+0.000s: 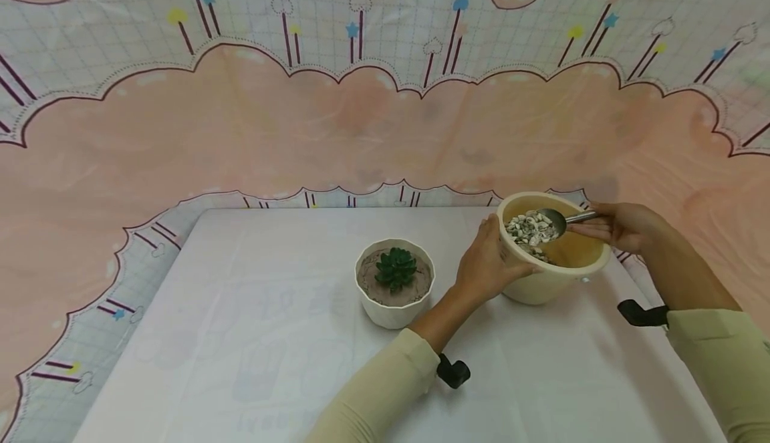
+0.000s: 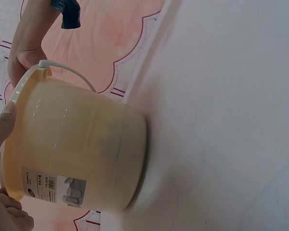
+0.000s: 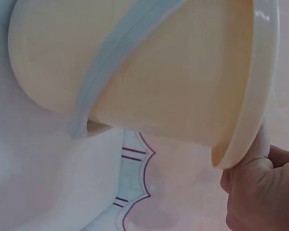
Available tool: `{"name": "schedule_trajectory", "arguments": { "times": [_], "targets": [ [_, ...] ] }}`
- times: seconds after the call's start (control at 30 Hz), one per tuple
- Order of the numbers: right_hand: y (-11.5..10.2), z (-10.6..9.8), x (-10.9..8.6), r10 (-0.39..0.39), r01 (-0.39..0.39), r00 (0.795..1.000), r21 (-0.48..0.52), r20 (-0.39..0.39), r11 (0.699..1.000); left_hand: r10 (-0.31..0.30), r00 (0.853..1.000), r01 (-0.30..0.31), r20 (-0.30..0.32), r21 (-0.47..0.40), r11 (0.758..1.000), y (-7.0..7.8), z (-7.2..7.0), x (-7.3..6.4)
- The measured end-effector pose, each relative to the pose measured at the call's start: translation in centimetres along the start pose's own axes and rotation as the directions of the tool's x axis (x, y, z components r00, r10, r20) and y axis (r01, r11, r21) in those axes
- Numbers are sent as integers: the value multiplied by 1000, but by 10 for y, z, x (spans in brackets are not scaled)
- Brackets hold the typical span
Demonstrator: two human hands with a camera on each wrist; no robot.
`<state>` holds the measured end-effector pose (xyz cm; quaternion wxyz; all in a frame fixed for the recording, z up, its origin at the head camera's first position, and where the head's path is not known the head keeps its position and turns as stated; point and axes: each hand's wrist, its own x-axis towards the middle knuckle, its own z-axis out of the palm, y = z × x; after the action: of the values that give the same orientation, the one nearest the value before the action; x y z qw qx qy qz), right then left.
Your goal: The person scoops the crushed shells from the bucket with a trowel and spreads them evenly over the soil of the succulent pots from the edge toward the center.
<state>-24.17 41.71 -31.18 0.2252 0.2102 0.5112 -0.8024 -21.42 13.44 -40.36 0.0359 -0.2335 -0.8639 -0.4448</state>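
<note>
My left hand (image 1: 486, 261) grips the near-left rim of a cream plastic bucket (image 1: 535, 289), thumb on the near side. In the left wrist view the left thumb (image 2: 4, 122) lies over the bucket's rim. My right hand (image 1: 628, 224) holds the handle of a metal spoon (image 1: 579, 217) over the bucket's far-right side. The spoon's bowl is inside the bucket mouth, at a heap of small grey and white stones (image 1: 532, 228). In the right wrist view the right hand (image 3: 250, 192) is close by the rim, and the spoon is hidden behind the bucket.
A white faceted pot (image 1: 391, 316) with a green succulent (image 1: 396, 268) in soil stands left of the bucket. The bucket has a pale carrying handle (image 3: 113, 62) hanging down its side. It stands near the back right edge of the white table (image 1: 259, 323), with a patterned cloth behind.
</note>
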Motion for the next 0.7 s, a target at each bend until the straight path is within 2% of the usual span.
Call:
{"name": "schedule_trajectory", "arguments": {
  "times": [0.2,0.43,0.53,0.7],
  "targets": [
    [0,-11,-3,4,-8,1000,163,26,987,-3,1000,3,-1,-10,1000,0,1,-1],
    [1,-25,-6,-2,-20,998,335,64,942,-3,1000,3,-22,-9,1000,0,3,-2],
    [2,-30,-8,-1,-24,998,391,62,920,6,1000,-7,-29,-8,1000,0,3,-2],
    [4,-35,-10,-11,-9,999,427,44,904,13,999,-14,-30,-20,1000,0,4,-2]
  ]
}}
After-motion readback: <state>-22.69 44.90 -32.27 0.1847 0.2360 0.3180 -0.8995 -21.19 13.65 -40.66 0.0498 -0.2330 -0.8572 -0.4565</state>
